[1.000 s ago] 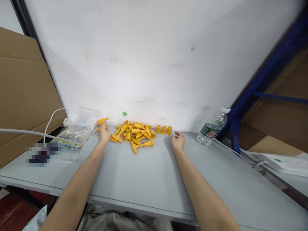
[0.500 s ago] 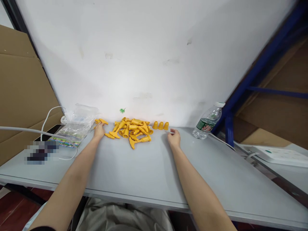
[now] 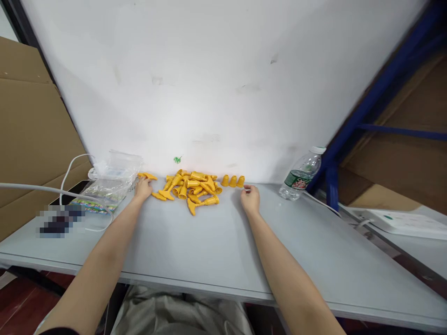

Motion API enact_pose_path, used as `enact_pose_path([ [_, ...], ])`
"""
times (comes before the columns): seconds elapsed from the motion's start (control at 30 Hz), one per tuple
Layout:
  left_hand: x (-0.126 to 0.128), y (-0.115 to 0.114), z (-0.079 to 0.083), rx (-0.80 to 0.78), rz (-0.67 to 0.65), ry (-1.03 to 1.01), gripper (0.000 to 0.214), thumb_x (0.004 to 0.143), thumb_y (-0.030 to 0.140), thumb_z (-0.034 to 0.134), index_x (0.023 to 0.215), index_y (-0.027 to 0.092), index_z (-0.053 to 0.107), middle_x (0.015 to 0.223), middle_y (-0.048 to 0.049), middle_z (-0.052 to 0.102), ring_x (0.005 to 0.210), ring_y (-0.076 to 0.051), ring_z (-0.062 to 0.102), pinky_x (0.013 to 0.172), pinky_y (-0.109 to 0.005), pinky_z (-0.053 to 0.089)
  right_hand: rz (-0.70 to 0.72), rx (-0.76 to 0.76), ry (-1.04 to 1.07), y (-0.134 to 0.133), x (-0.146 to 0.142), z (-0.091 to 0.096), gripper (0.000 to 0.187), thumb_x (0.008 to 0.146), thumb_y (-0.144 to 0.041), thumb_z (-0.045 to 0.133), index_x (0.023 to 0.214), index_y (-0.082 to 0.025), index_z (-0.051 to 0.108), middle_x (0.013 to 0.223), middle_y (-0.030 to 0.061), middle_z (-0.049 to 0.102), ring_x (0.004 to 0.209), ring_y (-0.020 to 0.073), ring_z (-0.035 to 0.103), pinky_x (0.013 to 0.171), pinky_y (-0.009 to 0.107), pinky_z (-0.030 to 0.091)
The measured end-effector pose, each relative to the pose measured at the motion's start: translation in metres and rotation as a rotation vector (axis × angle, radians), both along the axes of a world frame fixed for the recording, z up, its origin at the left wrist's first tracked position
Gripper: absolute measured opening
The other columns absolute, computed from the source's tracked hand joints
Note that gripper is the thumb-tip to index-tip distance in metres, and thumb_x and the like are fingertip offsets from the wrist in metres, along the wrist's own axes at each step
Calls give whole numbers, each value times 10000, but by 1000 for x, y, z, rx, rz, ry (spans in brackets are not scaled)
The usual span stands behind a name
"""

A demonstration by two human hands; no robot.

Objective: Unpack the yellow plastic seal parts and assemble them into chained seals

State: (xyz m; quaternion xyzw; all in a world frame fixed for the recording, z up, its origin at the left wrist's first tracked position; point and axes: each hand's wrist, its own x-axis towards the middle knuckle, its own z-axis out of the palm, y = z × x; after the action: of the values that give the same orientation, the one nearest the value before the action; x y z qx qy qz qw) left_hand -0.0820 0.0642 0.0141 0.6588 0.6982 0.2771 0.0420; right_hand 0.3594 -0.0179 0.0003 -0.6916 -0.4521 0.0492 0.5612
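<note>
A heap of several yellow plastic parts point(image 3: 190, 188) lies at the far edge of the grey table point(image 3: 216, 251), against a white board. Three yellow caps point(image 3: 233, 181) stand in a row to its right. My left hand point(image 3: 143, 188) rests at the heap's left side, fingers curled near a flat yellow piece point(image 3: 148, 176); what it holds, if anything, is hidden. My right hand point(image 3: 250, 198) lies just below the row of caps, fingers pinched on a small pale thing I cannot make out.
A clear plastic bag point(image 3: 113, 179) and white cables point(image 3: 70, 174) lie at the left, by a cardboard sheet point(image 3: 31, 135). A water bottle point(image 3: 301, 174) leans at the right beside a blue frame point(image 3: 366, 107). A white power strip point(image 3: 405, 223) sits further right.
The right hand has drifted slightly left toward the caps. The left hand has stayed at the heap's left side. The view has steadied after shifting up.
</note>
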Motion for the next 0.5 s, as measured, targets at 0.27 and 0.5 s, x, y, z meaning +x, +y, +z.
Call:
enact_pose_path([
  [0.27, 7, -14, 13, 42, -34, 50, 421, 771, 65, 459, 1087, 118, 732, 1338, -146, 604, 1301, -263, 516, 1127, -378, 384, 35, 59, -40, 4, -3, -5, 169, 707, -260, 462, 844, -201, 540, 958, 89, 640, 788, 202, 577, 878, 420, 467],
  [0.5, -16, -68, 67, 198, 45, 122, 353, 785, 162, 470, 1052, 138, 699, 1161, -140, 639, 1170, -281, 555, 1040, -405, 432, 32, 46, -28, 3, -1, -6, 214, 696, -263, 457, 867, -187, 561, 951, 89, 642, 797, 202, 584, 876, 414, 472],
])
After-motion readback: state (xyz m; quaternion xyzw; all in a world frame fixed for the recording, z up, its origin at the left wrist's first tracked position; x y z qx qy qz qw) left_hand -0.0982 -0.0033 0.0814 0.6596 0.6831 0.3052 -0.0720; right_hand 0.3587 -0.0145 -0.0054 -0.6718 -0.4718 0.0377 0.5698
